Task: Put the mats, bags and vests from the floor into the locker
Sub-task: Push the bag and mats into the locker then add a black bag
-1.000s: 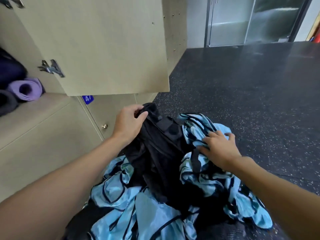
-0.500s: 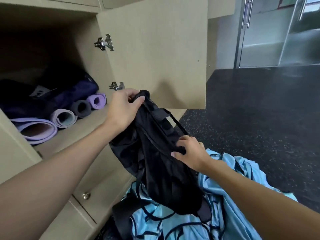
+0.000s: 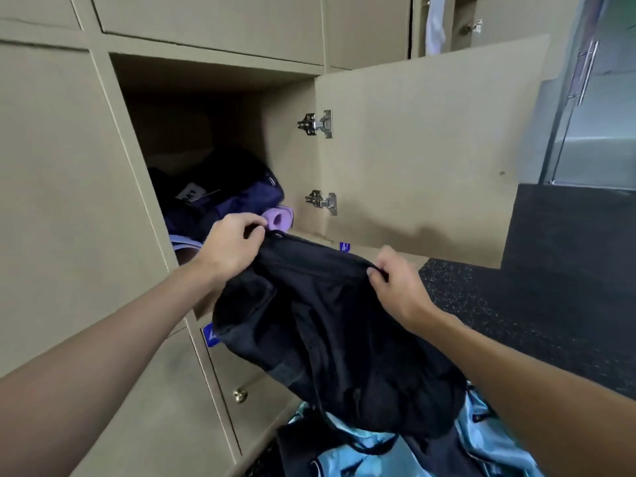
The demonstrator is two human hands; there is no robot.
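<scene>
One bag (image 3: 337, 332) raised to locker (image 3: 285, 149); left hand (image 3: 230, 249), right hand (image 3: 395, 287) gripping.

We record a gym locker area — beige lockers (image 3: 51, 201) with blue tags (image 3: 344, 246), black speckled rubber floor (image 3: 550, 304), rolled mats (image 3: 279, 218) in the open compartment, a glass door (image 3: 599, 132) beyond.

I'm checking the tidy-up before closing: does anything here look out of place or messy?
Yes: a heap of light blue vests lies on the floor below the open locker, not put away. The left hand and right hand grip the black bag, which hangs outside the locker. Nothing looks damaged.
</scene>
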